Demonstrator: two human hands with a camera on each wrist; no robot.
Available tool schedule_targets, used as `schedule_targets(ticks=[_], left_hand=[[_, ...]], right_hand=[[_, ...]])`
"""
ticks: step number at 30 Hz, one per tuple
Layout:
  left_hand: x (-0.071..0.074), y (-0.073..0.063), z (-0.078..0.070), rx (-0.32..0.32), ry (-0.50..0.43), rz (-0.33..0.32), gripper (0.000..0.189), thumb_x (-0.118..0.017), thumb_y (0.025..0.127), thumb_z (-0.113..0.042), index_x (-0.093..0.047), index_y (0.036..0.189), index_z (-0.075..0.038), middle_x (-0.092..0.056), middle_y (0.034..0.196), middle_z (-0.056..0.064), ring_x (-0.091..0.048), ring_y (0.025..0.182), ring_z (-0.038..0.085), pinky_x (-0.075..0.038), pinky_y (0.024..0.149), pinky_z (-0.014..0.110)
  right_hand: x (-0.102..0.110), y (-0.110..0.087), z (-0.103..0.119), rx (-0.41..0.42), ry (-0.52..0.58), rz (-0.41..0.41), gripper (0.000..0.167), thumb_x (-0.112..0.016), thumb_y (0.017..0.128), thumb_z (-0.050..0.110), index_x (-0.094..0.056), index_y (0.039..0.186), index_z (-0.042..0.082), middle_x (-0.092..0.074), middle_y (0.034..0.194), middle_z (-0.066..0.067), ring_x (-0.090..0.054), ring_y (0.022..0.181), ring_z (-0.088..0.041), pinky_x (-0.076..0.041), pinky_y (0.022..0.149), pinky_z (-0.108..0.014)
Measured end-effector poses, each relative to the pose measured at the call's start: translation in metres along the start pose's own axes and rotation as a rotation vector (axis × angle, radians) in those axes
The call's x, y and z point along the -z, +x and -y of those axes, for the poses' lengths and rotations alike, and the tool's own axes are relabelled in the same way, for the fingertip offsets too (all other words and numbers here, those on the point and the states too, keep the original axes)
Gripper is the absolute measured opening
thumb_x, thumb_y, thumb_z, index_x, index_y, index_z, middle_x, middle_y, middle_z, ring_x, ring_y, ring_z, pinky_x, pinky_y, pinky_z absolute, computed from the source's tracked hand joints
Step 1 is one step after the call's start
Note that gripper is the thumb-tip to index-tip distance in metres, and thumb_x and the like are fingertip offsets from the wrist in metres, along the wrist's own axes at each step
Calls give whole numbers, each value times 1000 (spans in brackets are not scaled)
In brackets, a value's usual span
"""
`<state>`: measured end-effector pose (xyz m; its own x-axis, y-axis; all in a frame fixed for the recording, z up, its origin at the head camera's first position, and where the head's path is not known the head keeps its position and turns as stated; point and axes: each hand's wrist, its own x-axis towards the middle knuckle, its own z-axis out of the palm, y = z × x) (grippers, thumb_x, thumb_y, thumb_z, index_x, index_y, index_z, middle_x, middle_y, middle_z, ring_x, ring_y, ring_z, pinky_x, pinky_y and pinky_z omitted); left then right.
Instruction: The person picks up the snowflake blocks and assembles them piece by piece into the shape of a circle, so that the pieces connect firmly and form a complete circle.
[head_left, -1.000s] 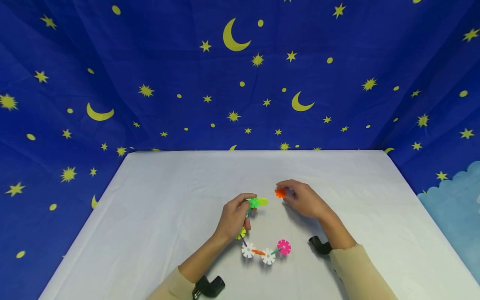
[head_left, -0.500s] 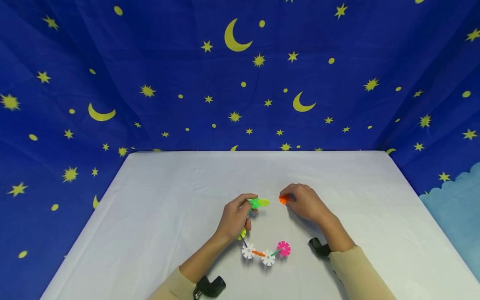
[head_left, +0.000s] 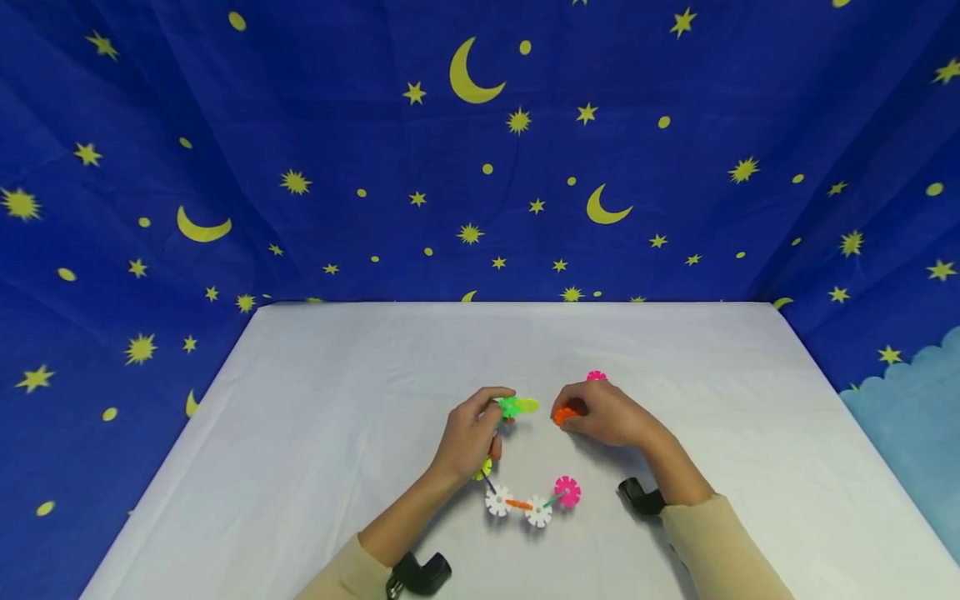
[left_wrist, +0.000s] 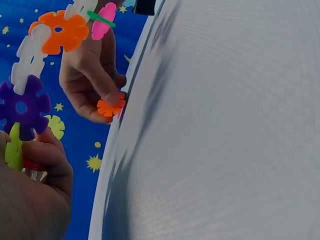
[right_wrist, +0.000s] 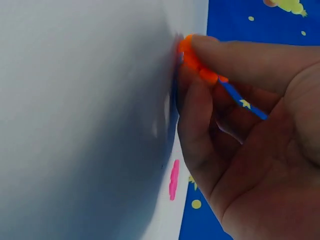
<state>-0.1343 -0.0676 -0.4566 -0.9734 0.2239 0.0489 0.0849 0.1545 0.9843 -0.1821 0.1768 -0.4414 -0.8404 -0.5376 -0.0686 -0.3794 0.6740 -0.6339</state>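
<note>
In the head view my left hand (head_left: 461,437) grips a chain of slotted plastic snowflake discs. A green disc (head_left: 509,407) and a yellow disc (head_left: 531,406) stick out past its fingertips. Below the hand the chain curves through a white disc (head_left: 492,505) to a pink disc (head_left: 567,486). The left wrist view shows a purple disc (left_wrist: 35,102) of the chain beside the fingers. Between thumb and fingers, my right hand (head_left: 611,414) pinches a single orange disc (head_left: 563,415), apart from the chain. Behind that hand a loose pink disc (head_left: 596,376) lies partly hidden.
A white-covered table (head_left: 360,367) extends around both hands. Blue cloth with moons and stars (head_left: 375,150) hangs behind and at the sides. Black wrist-worn devices (head_left: 425,573) show at both forearms.
My right hand has come nearer to me with the orange disc, uncovering the loose pink disc behind it. The left hand stays in place; the chain's lower end has shifted slightly.
</note>
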Motion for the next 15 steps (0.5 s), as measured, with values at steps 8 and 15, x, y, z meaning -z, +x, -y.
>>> schedule_targets(ticks=[8, 15], left_hand=[[0, 1, -1, -1, -15, 7, 34, -39, 101, -17, -60, 126, -12, -65, 95, 17, -52, 41, 25, -32, 34, 27], [1, 0, -1, 16, -14, 11, 33, -39, 101, -16, -60, 126, -13, -65, 95, 17, -52, 43, 31, -32, 34, 26]], right_hand=[[4, -1, 3, 23, 240, -5, 23, -62, 92, 3, -66, 115, 3, -65, 82, -3, -62, 63, -20, -54, 59, -35], [8, -1, 9, -17, 459, -19, 17, -63, 92, 5, -63, 109, 5, -66, 86, -11, -63, 68, -27, -55, 64, -46]])
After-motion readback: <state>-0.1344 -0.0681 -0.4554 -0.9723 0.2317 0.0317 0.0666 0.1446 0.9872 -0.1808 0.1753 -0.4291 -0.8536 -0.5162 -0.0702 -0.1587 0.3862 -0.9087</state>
